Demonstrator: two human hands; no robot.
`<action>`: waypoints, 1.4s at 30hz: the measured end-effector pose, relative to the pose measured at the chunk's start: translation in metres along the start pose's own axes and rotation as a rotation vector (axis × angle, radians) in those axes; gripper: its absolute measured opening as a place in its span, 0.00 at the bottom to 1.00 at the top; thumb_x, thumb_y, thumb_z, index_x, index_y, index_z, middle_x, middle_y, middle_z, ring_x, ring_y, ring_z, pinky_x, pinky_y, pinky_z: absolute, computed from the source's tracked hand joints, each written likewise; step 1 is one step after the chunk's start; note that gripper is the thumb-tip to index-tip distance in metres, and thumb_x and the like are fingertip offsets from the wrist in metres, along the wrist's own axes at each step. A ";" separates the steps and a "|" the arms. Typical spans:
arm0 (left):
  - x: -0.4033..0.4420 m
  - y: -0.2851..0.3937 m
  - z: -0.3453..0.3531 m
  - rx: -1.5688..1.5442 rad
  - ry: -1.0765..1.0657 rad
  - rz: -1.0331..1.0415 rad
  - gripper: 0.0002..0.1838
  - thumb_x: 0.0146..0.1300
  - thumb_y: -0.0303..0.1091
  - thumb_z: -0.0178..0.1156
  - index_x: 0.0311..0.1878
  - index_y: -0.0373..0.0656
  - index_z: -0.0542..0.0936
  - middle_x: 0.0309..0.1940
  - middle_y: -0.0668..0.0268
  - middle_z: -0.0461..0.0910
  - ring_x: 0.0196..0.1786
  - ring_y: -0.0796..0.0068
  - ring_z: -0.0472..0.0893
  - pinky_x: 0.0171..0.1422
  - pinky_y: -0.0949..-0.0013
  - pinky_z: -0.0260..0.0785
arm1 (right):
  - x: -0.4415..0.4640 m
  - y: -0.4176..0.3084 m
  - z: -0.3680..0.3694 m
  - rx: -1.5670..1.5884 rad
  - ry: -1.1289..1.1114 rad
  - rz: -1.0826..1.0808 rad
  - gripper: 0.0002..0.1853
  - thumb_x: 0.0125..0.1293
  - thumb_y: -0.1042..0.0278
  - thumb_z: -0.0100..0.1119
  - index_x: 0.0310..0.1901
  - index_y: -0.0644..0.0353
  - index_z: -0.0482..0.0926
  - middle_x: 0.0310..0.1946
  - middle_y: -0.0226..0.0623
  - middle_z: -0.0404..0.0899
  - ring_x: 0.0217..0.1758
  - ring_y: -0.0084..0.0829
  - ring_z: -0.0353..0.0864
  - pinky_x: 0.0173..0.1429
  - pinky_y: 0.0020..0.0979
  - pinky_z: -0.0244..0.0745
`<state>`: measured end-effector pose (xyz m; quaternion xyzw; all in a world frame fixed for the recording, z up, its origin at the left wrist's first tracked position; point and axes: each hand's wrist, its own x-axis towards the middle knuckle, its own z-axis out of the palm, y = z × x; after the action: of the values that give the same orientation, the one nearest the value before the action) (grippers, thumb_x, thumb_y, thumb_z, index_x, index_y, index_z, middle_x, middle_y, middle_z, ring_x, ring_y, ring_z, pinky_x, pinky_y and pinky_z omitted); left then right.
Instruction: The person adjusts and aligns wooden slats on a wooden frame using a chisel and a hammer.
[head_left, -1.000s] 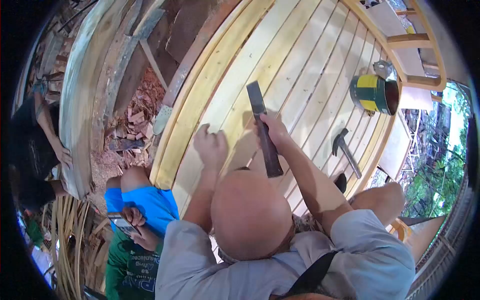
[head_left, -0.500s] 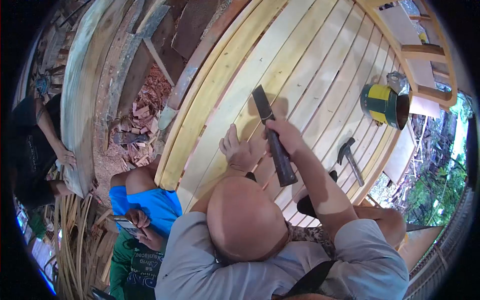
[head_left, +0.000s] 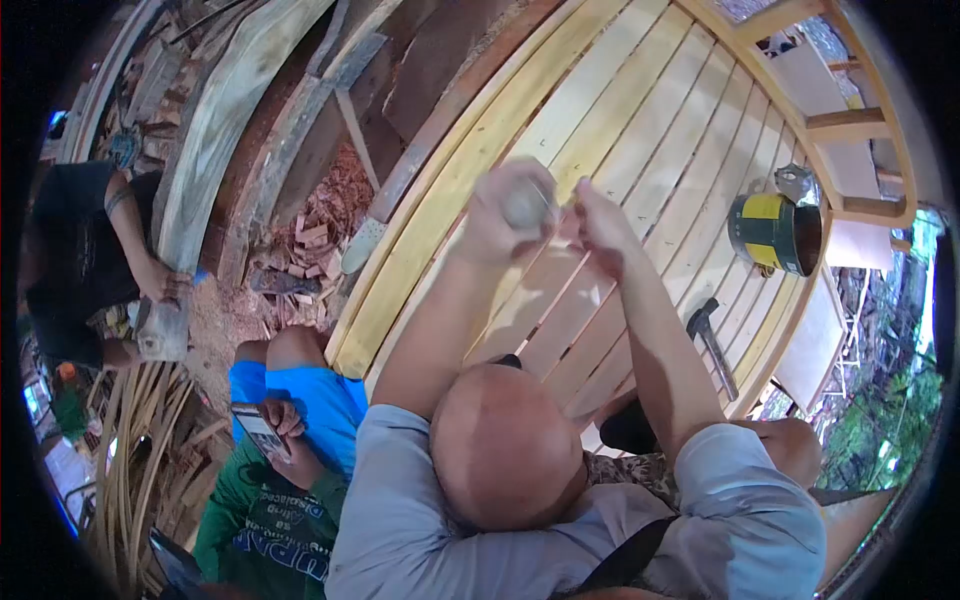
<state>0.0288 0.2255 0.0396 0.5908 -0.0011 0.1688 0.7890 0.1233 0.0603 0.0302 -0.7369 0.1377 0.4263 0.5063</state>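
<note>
My left hand (head_left: pixel 485 215) is raised over the slatted wooden planks (head_left: pixel 625 130), its fingers curled around a round, pale grey thing (head_left: pixel 525 207) blurred by motion; its kind is unclear. Close beside it, my right hand (head_left: pixel 600 228) is closed, fingers pressed together and pointing toward the left hand. Whatever those right fingers hold, if anything, is too blurred to make out. A claw hammer (head_left: pixel 715 350) lies on the planks to the right of my right forearm. The dark-handled flat-bladed tool from earlier is not visible.
A green and yellow bucket (head_left: pixel 765 233) lies on its side at the right, near a wooden frame (head_left: pixel 850 125). At the left, one person sits holding a phone (head_left: pixel 260 432); another person's hand (head_left: pixel 165 283) rests on a long timber (head_left: pixel 215 130). Wood chips (head_left: pixel 335 215) cover the ground between.
Both hands have risen and come together farther up the planks. The flat-bladed tool has gone from sight, and a round pale thing shows in my left hand. The view has shifted slightly.
</note>
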 end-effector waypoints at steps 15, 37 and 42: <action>0.039 -0.002 0.013 0.123 0.054 -0.066 0.33 0.47 0.29 0.80 0.59 0.42 0.81 0.57 0.62 0.82 0.59 0.69 0.80 0.64 0.60 0.73 | -0.076 -0.152 0.062 -1.290 -0.023 -0.931 0.22 0.76 0.49 0.44 0.50 0.54 0.85 0.41 0.46 0.86 0.46 0.51 0.85 0.52 0.50 0.79; 0.003 -0.003 0.035 -0.079 -0.070 -0.175 0.19 0.51 0.28 0.74 0.46 0.38 0.80 0.39 0.68 0.80 0.46 0.75 0.79 0.50 0.68 0.74 | -0.130 -0.141 0.027 -1.164 -0.011 -1.248 0.18 0.75 0.61 0.52 0.53 0.67 0.82 0.45 0.44 0.87 0.46 0.39 0.86 0.53 0.37 0.78; -0.013 -0.011 0.025 0.097 0.012 -0.194 0.27 0.52 0.28 0.74 0.56 0.41 0.77 0.52 0.62 0.81 0.54 0.70 0.80 0.58 0.63 0.75 | -0.093 -0.077 0.059 -0.727 -0.068 -0.987 0.17 0.76 0.62 0.50 0.53 0.66 0.82 0.41 0.37 0.86 0.38 0.34 0.85 0.47 0.38 0.78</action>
<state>0.0249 0.1961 0.0344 0.6247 0.0691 0.0948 0.7720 0.0873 0.1241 0.1427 -0.8254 -0.3901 0.1844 0.3641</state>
